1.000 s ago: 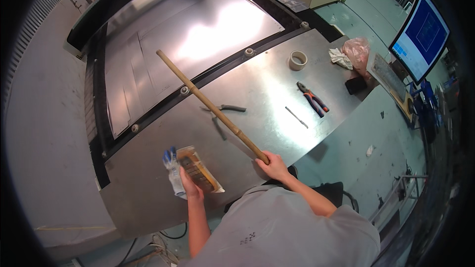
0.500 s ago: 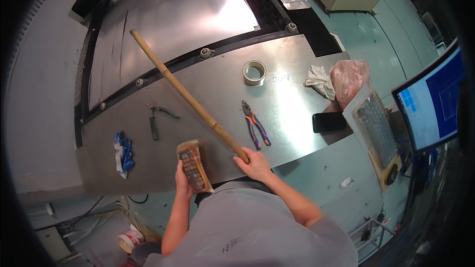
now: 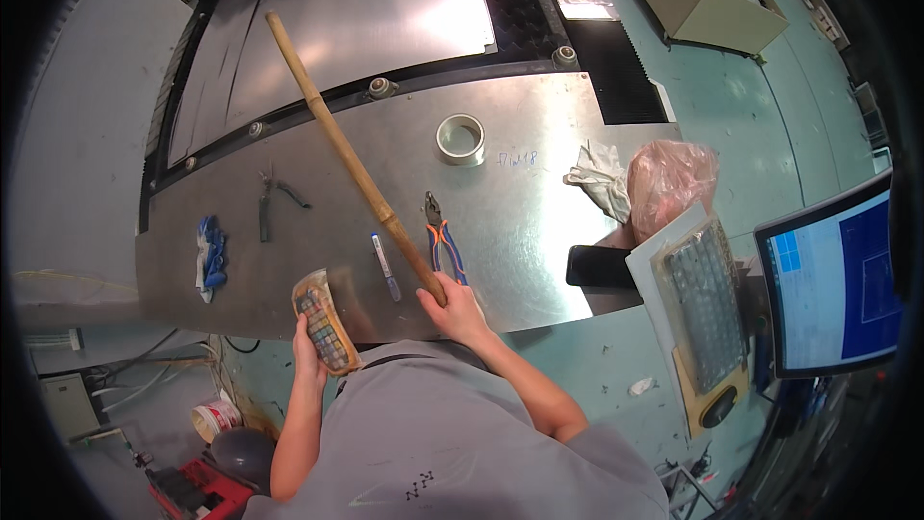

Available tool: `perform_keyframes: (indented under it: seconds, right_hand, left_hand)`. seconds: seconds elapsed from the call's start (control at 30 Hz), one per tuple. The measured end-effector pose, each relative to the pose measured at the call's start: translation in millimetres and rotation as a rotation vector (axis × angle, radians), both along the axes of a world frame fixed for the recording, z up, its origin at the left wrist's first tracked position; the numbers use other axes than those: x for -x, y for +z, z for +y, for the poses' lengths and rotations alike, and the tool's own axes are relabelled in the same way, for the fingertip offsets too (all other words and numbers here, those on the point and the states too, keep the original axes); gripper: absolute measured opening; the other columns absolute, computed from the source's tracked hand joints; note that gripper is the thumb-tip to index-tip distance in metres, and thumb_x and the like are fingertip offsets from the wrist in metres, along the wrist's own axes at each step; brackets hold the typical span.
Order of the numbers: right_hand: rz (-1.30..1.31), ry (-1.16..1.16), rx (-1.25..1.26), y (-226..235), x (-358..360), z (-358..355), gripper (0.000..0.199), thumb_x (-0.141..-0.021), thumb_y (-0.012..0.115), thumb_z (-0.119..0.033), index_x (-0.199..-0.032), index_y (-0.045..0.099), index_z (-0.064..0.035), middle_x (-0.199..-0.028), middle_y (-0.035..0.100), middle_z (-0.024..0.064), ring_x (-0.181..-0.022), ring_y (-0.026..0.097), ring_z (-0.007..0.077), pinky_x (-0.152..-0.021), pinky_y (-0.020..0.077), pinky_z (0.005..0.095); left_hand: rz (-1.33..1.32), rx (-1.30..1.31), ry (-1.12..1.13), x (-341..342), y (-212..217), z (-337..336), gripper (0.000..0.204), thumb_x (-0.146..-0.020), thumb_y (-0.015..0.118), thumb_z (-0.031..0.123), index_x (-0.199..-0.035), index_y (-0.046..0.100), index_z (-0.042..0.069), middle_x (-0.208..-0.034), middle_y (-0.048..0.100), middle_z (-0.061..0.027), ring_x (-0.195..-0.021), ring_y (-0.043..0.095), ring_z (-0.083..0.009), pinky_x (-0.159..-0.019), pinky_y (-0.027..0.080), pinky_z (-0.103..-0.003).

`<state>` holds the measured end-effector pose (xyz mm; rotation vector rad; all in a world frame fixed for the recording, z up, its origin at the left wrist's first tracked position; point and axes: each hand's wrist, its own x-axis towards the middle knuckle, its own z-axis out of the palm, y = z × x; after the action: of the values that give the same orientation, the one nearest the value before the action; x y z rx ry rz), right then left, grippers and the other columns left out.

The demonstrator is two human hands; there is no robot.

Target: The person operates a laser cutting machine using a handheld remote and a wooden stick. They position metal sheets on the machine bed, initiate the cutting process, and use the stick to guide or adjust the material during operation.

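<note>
Gripping a bamboo pole (image 3: 351,159) slanting over the metal table (image 3: 539,279), right hand (image 3: 460,308) curls round its near end, covering it; left hand (image 3: 306,351), fingers partly hidden, clasps a plastic-wrapped keypad controller (image 3: 325,327) at the table's near edge, key legends unreadable, blue handwriting (image 3: 517,159) marking the tabletop.

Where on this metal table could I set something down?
A wide bare patch lies between the orange-and-blue pliers and the black phone. A smaller one lies between the dark-handled cutters and the marker. It is crowded near the right hand, where bamboo stick, pliers and marker bunch together.
</note>
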<state>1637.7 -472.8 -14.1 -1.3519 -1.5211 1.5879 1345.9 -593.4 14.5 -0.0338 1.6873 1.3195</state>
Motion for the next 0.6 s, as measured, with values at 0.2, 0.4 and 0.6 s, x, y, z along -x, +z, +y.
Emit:
perform_keyframes:
  seconds: [0.2,0.4,0.6]
  right_hand:
    - [-0.004,-0.03,-0.063,-7,3,-6,0.033,-0.098,0.07,-0.03,-0.119,0.065,-0.0052,-0.07,0.064,0.0166,-0.064,0.066,0.0344,-0.064,0.0514,0.0445]
    - [-0.093,0.053,-0.032,-4,17,-7,0.036,-0.098,0.069,-0.029,-0.125,0.066,-0.0048,-0.07,0.065,0.0146,-0.062,0.066,0.0281,-0.064,0.0518,0.0423]
    - [-0.175,0.092,-0.125,2,42,-3,0.043,-0.098,0.069,-0.03,-0.134,0.065,-0.0071,-0.079,0.071,0.0178,-0.073,0.072,0.0327,-0.072,0.0549,0.0424]
  left_hand:
    - [0.007,0.021,0.034,5,-15,-11,0.044,-0.11,0.05,0.042,-0.132,0.062,0.005,-0.114,0.073,-0.0076,-0.099,0.073,-0.0201,-0.086,0.061,-0.038]
    - [0.084,0.003,0.072,16,-30,-20,0.043,-0.112,0.046,0.04,-0.13,0.062,0.005,-0.111,0.071,-0.006,-0.095,0.071,-0.0174,-0.086,0.058,-0.036]
    - [0.326,0.002,0.006,52,-47,-20,0.044,-0.112,0.047,0.039,-0.13,0.062,0.002,-0.118,0.069,-0.0057,-0.111,0.064,-0.0164,-0.096,0.049,-0.032]
